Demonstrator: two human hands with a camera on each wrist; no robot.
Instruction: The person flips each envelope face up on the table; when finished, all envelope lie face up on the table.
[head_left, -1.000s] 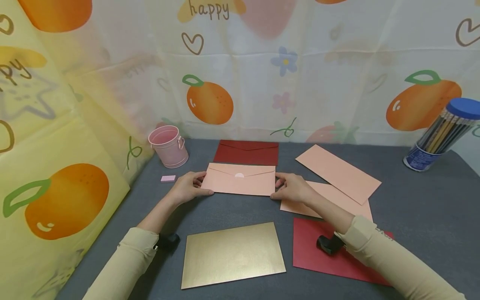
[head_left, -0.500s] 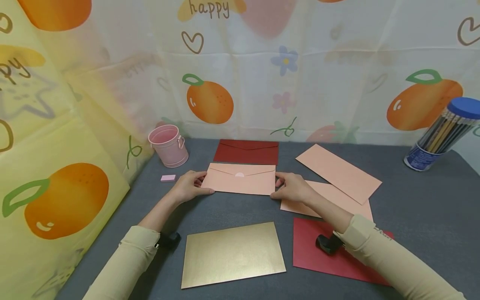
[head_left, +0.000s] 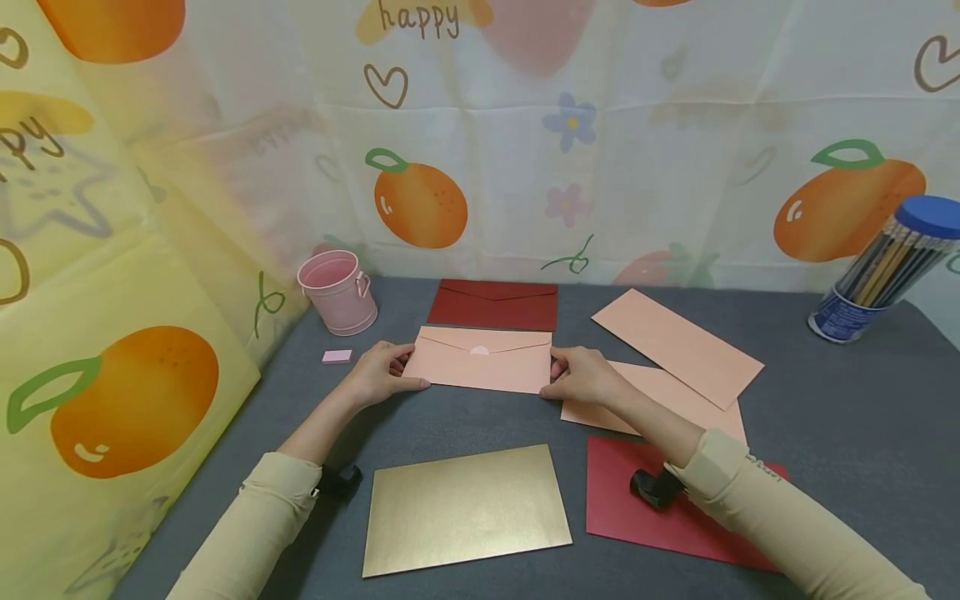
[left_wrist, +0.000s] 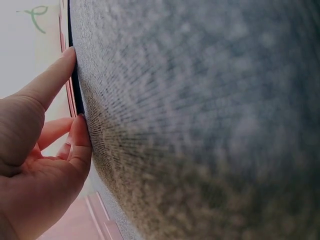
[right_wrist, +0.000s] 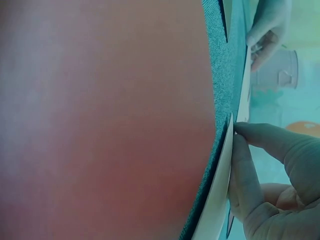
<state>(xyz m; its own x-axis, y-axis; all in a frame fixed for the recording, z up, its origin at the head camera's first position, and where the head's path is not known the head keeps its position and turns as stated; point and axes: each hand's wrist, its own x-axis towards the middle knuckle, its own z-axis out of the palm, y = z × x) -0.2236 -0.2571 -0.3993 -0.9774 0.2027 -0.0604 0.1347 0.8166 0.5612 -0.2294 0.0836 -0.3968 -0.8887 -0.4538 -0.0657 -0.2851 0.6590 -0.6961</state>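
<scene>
A pale pink envelope [head_left: 477, 371] with a small round white seal on its flap lies level in the head view, just in front of a dark red envelope [head_left: 495, 305]. My left hand [head_left: 377, 372] holds its left end, thumb at the near corner and fingers at the side edge. At the opposite end my right hand [head_left: 585, 375] pinches the right edge in the same way. The left wrist view shows the left thumb [left_wrist: 57, 72] and a finger right at the envelope's thin edge, low over the grey table. Fingertips of the right hand [right_wrist: 272, 175] meet near an edge in the right wrist view.
Two more pale pink envelopes [head_left: 678, 346] overlap at the right. A gold envelope [head_left: 467, 510] and a red one [head_left: 622, 500] lie nearer, the red partly under my right forearm. A pink bucket [head_left: 341, 296], a small pink block [head_left: 337, 357] and a pencil tub [head_left: 847, 312] stand around.
</scene>
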